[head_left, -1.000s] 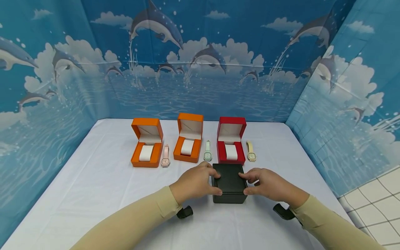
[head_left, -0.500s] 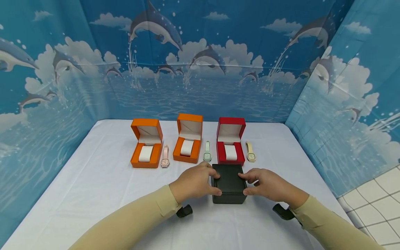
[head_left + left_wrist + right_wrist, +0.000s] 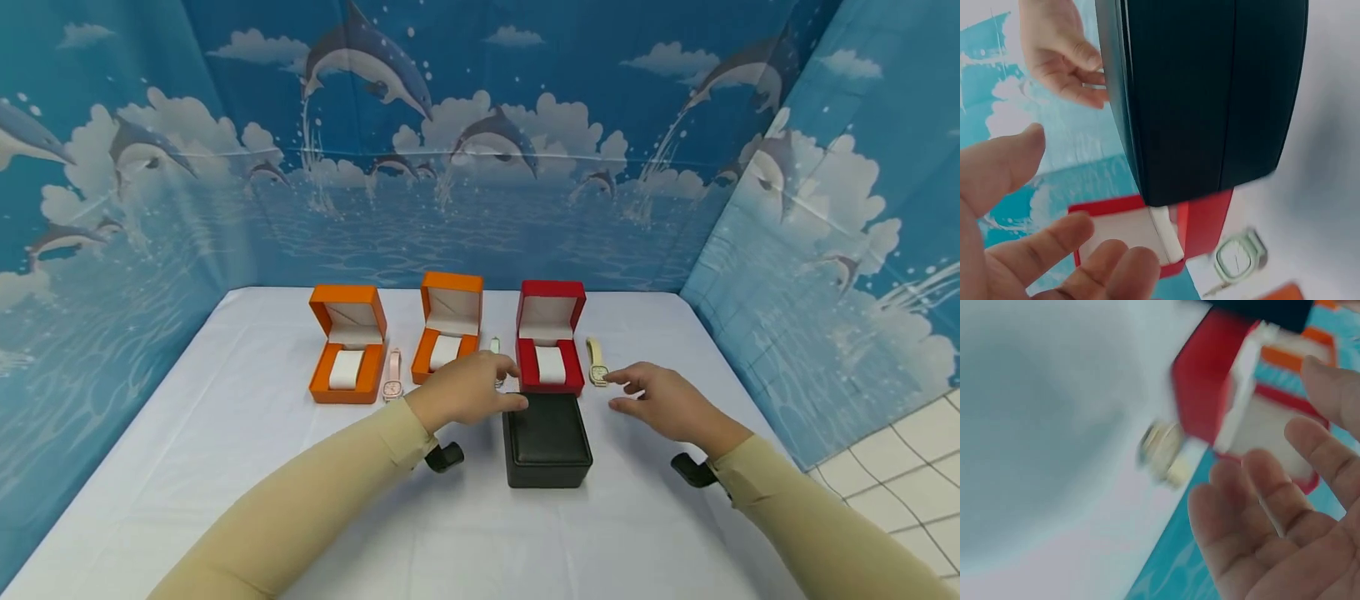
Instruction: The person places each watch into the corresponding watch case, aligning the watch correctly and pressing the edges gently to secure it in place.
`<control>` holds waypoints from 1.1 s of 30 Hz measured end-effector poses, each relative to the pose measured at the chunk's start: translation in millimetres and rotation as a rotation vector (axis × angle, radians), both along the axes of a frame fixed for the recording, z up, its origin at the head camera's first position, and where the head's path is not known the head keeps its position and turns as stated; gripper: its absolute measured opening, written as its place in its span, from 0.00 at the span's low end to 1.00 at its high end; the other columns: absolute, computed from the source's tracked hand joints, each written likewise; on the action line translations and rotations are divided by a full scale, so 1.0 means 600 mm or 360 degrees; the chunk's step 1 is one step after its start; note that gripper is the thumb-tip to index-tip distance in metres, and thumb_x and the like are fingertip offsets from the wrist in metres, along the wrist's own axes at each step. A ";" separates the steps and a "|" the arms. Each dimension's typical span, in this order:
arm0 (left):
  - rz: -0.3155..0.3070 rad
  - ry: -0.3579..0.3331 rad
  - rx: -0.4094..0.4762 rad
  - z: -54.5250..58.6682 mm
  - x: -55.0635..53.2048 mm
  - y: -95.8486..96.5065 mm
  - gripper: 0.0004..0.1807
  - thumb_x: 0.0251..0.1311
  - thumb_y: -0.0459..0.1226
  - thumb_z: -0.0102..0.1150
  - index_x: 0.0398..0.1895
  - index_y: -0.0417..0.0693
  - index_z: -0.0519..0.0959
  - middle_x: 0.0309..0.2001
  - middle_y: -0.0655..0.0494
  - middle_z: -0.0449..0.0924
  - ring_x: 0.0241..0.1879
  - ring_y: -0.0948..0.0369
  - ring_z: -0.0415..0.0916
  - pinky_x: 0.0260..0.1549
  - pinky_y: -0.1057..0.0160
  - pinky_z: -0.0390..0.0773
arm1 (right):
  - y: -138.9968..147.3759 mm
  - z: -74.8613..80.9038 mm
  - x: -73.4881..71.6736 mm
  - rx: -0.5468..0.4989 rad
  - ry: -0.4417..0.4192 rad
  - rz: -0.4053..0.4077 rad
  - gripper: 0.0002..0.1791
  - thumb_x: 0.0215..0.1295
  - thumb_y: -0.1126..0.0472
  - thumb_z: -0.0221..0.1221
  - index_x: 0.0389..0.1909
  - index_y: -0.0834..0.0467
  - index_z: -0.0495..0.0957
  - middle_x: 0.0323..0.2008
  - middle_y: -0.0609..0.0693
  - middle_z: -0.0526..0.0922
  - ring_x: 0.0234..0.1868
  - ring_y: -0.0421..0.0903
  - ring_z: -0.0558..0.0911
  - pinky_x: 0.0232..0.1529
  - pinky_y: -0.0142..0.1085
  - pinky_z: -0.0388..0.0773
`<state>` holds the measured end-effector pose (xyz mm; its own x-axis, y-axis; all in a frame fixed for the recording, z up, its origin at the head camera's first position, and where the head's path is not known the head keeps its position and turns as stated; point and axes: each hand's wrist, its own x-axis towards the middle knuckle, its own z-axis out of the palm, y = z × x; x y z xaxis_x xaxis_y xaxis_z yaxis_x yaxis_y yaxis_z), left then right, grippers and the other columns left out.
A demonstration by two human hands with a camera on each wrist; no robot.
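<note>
A closed black watch box point(image 3: 549, 433) stands on the white table, its side filling much of the left wrist view. My left hand point(image 3: 472, 390) hovers over its left rear edge, fingers loosely bent and holding nothing. To the box's right, my right hand point(image 3: 663, 402) is raised off it with relaxed fingers, near the yellow watch point(image 3: 597, 363). Behind the black box stands an open red watch box point(image 3: 551, 333) with a white cushion. My left hand partly hides the green watch point(image 3: 1236, 257) in the head view.
Two open orange watch boxes, one at the left point(image 3: 347, 346) and one in the middle point(image 3: 448, 325), hold white cushions. A pink watch point(image 3: 393, 375) lies between them. A dolphin-print curtain point(image 3: 480, 208) encloses the back and sides of the table point(image 3: 225, 467).
Both hands have let go of the black box's sides and lifted away. The right hand has moved right and farther back, the left slightly back. The black box stays in place.
</note>
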<state>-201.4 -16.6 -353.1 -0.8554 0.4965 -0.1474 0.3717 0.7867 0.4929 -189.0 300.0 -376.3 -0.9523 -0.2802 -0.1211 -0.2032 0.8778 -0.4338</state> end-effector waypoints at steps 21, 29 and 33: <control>-0.0062 -0.0061 -0.0194 -0.015 -0.125 0.073 0.43 0.66 0.57 0.67 0.81 0.56 0.65 0.76 0.48 0.68 0.67 0.54 0.71 0.64 0.49 0.81 | 0.035 -0.062 -0.133 0.0221 -0.0159 -0.0058 0.36 0.67 0.53 0.71 0.73 0.58 0.74 0.68 0.67 0.77 0.66 0.65 0.76 0.65 0.60 0.79; -0.0130 -0.0023 -0.0292 -0.029 -0.136 0.099 0.39 0.67 0.56 0.67 0.78 0.53 0.70 0.71 0.51 0.74 0.65 0.56 0.70 0.62 0.53 0.81 | 0.034 -0.073 -0.140 0.0197 -0.0090 -0.0017 0.32 0.64 0.54 0.74 0.66 0.61 0.78 0.61 0.63 0.82 0.60 0.60 0.79 0.65 0.57 0.80; -0.0119 -0.0034 -0.0330 -0.040 -0.138 0.106 0.39 0.67 0.58 0.67 0.77 0.55 0.72 0.68 0.50 0.74 0.61 0.57 0.70 0.59 0.54 0.82 | 0.033 -0.081 -0.147 0.0185 -0.0065 0.0011 0.30 0.63 0.56 0.74 0.63 0.63 0.80 0.55 0.60 0.84 0.54 0.56 0.81 0.62 0.54 0.82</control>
<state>-284.4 47.2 -377.1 -0.8129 0.5156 -0.2707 0.4239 0.8426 0.3321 -277.1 320.0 -424.9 -0.9440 -0.2687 -0.1917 -0.1938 0.9213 -0.3371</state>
